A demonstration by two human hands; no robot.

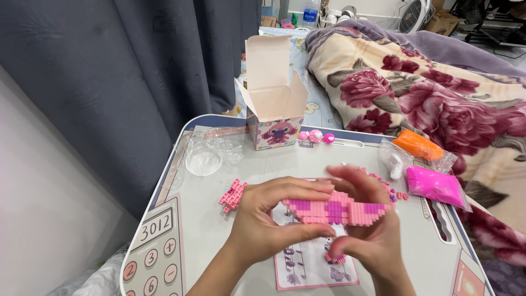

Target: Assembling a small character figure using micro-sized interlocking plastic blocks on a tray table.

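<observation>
- Left hand [263, 219] and right hand [367, 230] together grasp a pink brick model [337, 209] between their fingertips, above the instruction sheet [307, 268].
- Loose pink brick cluster [233, 195] lies on the table [219, 246], left of the left hand.

So there's a dark grey curtain [164, 60] hanging down the whole left side, with a plain pale wall [38, 192] next to it, and daylight makes everything look pretty bright. A small white lap table [219, 219] with a blue-grey rim and a cartoon calculator printed on its corner sits right up against a bed covered by a cream blanket [438, 93] with big burgundy roses, plus a lilac blanket [455, 46] bunched up behind it. Way at the back you can just make out a white fan [412, 15] and some cardboard boxes [445, 21], kinda cluttered and too small to tell much more.
</observation>
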